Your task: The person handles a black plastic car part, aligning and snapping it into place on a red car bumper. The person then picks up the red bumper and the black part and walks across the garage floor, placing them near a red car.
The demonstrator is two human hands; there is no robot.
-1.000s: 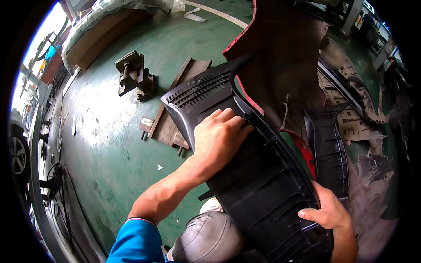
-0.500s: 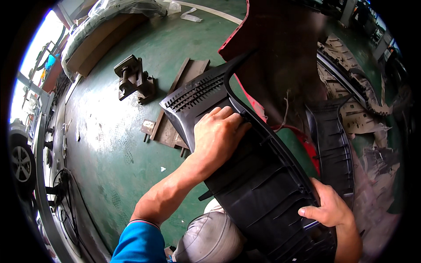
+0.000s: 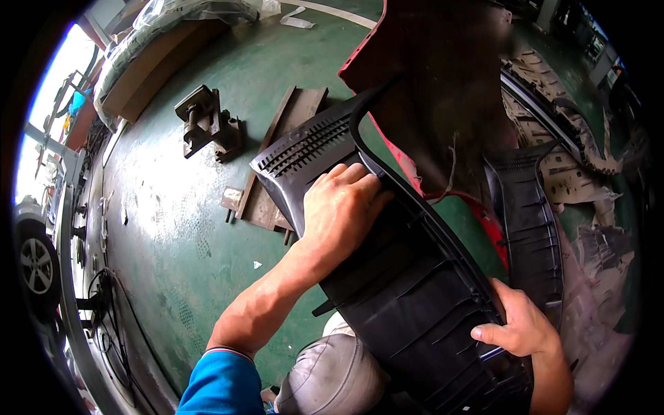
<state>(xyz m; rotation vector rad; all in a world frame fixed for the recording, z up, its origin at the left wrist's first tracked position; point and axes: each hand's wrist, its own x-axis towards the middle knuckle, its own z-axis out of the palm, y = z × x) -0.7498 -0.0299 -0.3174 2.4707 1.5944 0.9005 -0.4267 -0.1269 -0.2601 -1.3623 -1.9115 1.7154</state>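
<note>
A long black plastic car trim panel [image 3: 401,304] lies slanted in front of me, with slotted vents at its far end and ribs along its length. My left hand [image 3: 339,211] is closed against its far part, just below the vents, fingers curled under. Its fingertips are hidden, so whatever they pinch does not show. Along the panel's right edge my right hand [image 3: 520,321] grips nearer to me, thumb on top and fingers wrapped beneath. The near end of the panel runs out of the lower edge of the view, beside my knee [image 3: 332,373] in grey cloth.
A similar black panel [image 3: 526,228] lies to the right, by a large dark red-edged body panel [image 3: 443,83] and torn beige sheeting [image 3: 564,166]. Metal brackets [image 3: 207,124] and a steel channel piece [image 3: 283,152] rest on the green floor. Cables [image 3: 107,311] trail at left near a car wheel [image 3: 36,264].
The view has shifted slightly. Both hands keep nearly the same places on the panel.
</note>
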